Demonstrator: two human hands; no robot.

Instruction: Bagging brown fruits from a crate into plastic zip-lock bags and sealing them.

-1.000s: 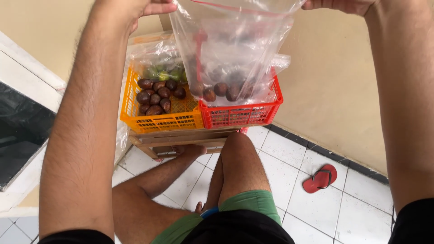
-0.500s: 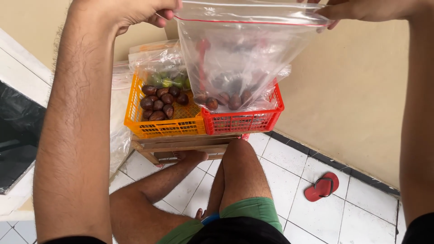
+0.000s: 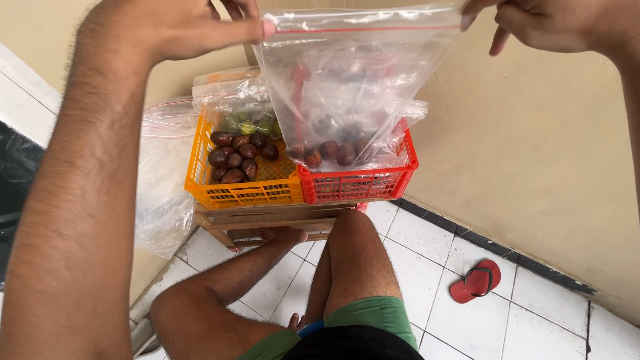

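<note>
Nearest the camera, both forearms reach up and forward. The left hand (image 3: pixel 180 27) pinches the left end of the sealing strip of a clear zip bag (image 3: pixel 347 87) between thumb and fingers; the right hand (image 3: pixel 560 23) pinches the right end with its fingertips, the other fingers loosely curled. The bag hangs in the air between the two hands, held up in front of the baskets and touching neither.

The step in hand looks like closing the bag's mouth: the red seal line runs taut from one hand to the other. As a judgement, the next move calls for pressing along that strip from one end to the other while keeping it stretched and level.

The bag's long axis is roughly vertical, mouth upward, bottom drooping toward the baskets; the seal line lies almost horizontal, slightly higher on the right. Dark brown fruits (image 3: pixel 337 152) sit in its bottom, though through the plastic it is hard to say how many.

Farther off, an orange basket (image 3: pixel 240 190) with similar fruits stands touching a red basket (image 3: pixel 360 183) on a wooden crate (image 3: pixel 267 220).
</note>
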